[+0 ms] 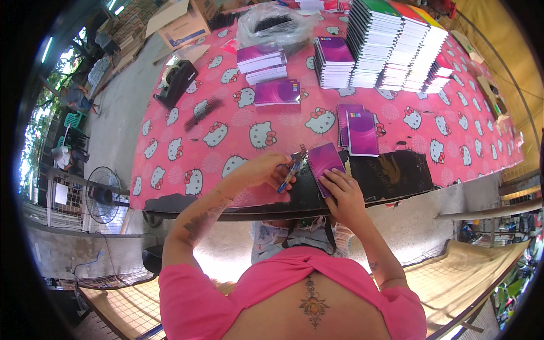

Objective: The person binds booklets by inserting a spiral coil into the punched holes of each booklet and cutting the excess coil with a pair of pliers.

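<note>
My left hand [273,171] is closed around pliers [285,181] with blue handles. Their dark jaws are by the upper left corner of a small purple spiral notebook [324,157], where a bit of dark coil sticks out. That notebook lies slanted near the table's front edge, on a black patch. My right hand [343,191] grips its lower right part, fingers across the cover; the thumb is mostly hidden. Just beyond, to the right, two more purple notebooks [362,133] overlap. Further off lies a single purple notebook [277,93], with a purple stack [263,63] behind it.
Tall stacks of notebooks [377,48] with green, red and yellow covers stand at the far right. A black tape dispenser [177,85], loose dark coils [205,113], a clear plastic bag [276,25] and a cardboard box [180,25] occupy the left and back. A fan [103,195] stands left.
</note>
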The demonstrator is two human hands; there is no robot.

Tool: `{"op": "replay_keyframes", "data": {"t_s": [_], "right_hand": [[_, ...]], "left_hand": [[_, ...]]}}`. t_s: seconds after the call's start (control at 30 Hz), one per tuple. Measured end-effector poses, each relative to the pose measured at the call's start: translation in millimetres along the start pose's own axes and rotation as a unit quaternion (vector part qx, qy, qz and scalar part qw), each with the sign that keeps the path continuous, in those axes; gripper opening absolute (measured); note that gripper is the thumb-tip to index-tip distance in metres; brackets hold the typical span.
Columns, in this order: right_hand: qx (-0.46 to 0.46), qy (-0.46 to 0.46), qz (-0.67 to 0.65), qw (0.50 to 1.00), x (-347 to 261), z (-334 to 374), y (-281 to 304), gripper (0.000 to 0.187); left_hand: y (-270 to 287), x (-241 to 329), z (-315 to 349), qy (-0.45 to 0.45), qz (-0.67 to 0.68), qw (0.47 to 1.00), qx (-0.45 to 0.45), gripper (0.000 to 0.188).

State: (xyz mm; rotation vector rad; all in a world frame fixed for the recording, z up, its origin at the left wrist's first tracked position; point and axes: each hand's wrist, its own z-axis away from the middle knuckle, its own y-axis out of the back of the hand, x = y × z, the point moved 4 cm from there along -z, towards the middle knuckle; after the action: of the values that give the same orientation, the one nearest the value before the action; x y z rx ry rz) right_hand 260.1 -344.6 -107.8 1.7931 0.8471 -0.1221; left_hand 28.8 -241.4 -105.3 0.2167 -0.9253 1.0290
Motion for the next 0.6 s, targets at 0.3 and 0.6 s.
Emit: {"op": "replay_keyframes", "data": {"t_s": [0.3, 0.6], "right_hand": [[0.004, 0.005, 0.008, 1.000, -1, -2, 0, 0.051], [0.001, 0.007, 0.006, 1.000, -3, -2, 0, 0.051]], "left_hand": [[5, -5, -11, -0.045, -0.063, 0.997, 0.025, 0.035], [5, -4, -2, -0.002, -0.069, 0.997, 0.017, 0.035]]}}
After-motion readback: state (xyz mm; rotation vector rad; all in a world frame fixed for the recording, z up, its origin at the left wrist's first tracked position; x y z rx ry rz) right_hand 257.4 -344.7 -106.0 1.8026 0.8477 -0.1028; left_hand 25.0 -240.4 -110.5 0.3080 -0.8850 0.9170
